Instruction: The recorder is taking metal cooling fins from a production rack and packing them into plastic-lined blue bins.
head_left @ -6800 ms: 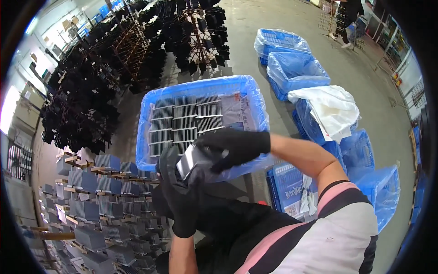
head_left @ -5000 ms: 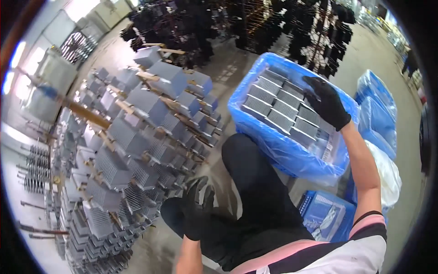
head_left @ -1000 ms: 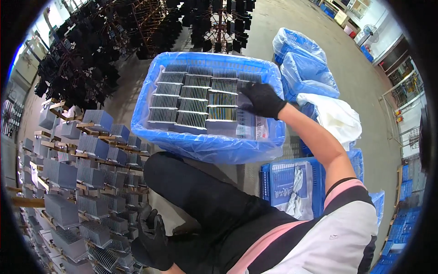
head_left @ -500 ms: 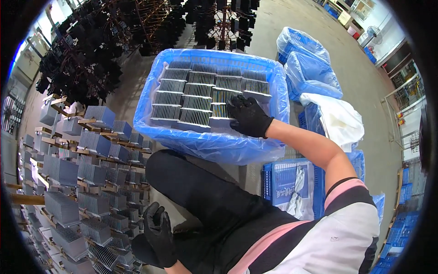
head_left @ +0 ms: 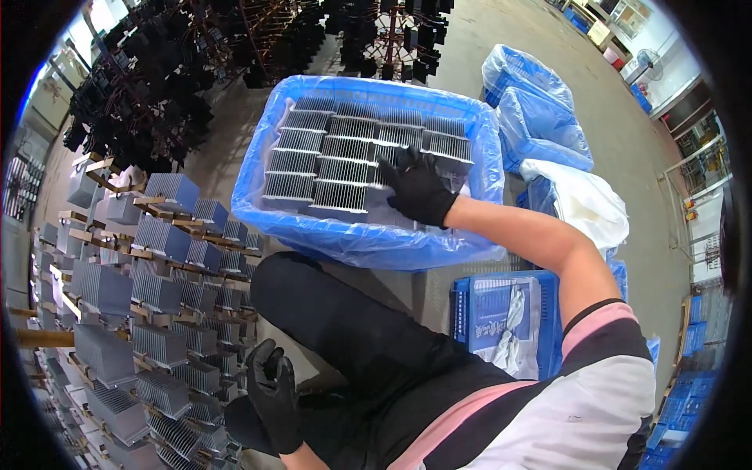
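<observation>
In front of me stands a blue crate (head_left: 368, 241) lined with clear plastic, holding rows of grey finned heat sinks (head_left: 342, 171). My right hand (head_left: 423, 188), in a black glove, reaches over the crate's right half. Its spread fingertips rest on the heat sinks in the third column, and the palm hides part of them. My left hand (head_left: 274, 392), also gloved in black, hovers by my knee at the lower left. Its fingers are loosely bent, apart from the thumb, with nothing between them.
Many heat sinks (head_left: 102, 288) hang on a rack close at my left. Racks of black parts (head_left: 137, 110) stand behind. At the right are plastic-lined blue crates (head_left: 540, 125), a white cloth (head_left: 583, 204) and a blue crate with a crumpled strip (head_left: 509, 329). A fan (head_left: 646, 63) stands far right.
My right hand has shifted slightly toward me and its fingers have spread over the heat sinks. My left hand has barely moved. The whole view has tilted a little.
</observation>
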{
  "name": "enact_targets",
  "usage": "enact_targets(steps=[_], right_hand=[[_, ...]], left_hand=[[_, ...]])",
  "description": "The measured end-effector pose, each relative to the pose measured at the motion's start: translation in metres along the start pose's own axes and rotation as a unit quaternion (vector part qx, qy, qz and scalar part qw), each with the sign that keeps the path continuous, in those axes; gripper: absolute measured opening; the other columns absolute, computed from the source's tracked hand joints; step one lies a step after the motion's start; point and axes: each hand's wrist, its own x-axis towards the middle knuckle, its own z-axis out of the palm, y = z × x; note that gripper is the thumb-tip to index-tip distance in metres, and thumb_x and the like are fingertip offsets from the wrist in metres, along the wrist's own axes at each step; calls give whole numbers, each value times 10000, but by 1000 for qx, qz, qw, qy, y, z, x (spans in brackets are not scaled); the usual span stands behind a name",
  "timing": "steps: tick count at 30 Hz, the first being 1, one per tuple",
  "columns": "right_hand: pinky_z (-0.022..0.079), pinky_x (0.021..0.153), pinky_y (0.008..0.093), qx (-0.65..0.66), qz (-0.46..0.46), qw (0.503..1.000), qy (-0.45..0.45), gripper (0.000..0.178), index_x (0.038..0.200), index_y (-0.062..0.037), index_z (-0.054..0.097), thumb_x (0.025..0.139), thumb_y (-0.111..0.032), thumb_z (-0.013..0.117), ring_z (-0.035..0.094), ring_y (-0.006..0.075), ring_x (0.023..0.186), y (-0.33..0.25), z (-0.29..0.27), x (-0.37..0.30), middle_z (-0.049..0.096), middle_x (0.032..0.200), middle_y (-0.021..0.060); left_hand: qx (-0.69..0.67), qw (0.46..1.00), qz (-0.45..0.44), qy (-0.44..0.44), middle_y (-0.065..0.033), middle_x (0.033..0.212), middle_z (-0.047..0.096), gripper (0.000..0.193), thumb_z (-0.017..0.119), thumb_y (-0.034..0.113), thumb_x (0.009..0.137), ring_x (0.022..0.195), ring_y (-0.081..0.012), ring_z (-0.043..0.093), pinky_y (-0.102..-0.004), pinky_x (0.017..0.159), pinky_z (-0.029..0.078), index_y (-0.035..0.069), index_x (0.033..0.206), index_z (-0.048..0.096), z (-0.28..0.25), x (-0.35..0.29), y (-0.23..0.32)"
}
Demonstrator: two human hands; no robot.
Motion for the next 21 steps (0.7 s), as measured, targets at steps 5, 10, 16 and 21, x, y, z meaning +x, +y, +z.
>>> enact_targets(steps=[5,10,16,21], right_hand=[[154,1026,758,-45,27,998,-17,975,1523,-164,226,734,-417,738,275,530,1355,5,-10,2,290,1475,319],[110,1042,759,-59,5,997,-55,926,1506,-159,284,732,-390,738,264,509,1374,-8,-43,6,304,1485,288],[120,1056,748,-85,-59,995,3,880,1483,-136,336,735,-365,738,268,480,1387,0,-48,-15,339,1469,260],[145,1125,620,-58,-115,989,-72,860,1485,-124,332,759,-368,724,256,459,1396,11,-45,-34,315,1492,264]], left_hand=[[122,992,28,16,-109,1166,604,330,616,126,923,1053,-202,593,-329,913,469,-9,1220,571,-3,-8,18],[30,999,-27,-25,-106,1146,606,331,616,106,911,1038,-202,597,-328,902,471,-8,1218,569,-7,-12,-5],[76,996,2,-52,-104,1113,608,325,628,94,896,1022,-200,600,-330,899,471,-6,1200,573,-9,-19,8],[86,996,10,-35,-101,1108,606,323,634,105,896,1019,-198,597,-330,902,471,-1,1195,576,-13,-20,-5]])
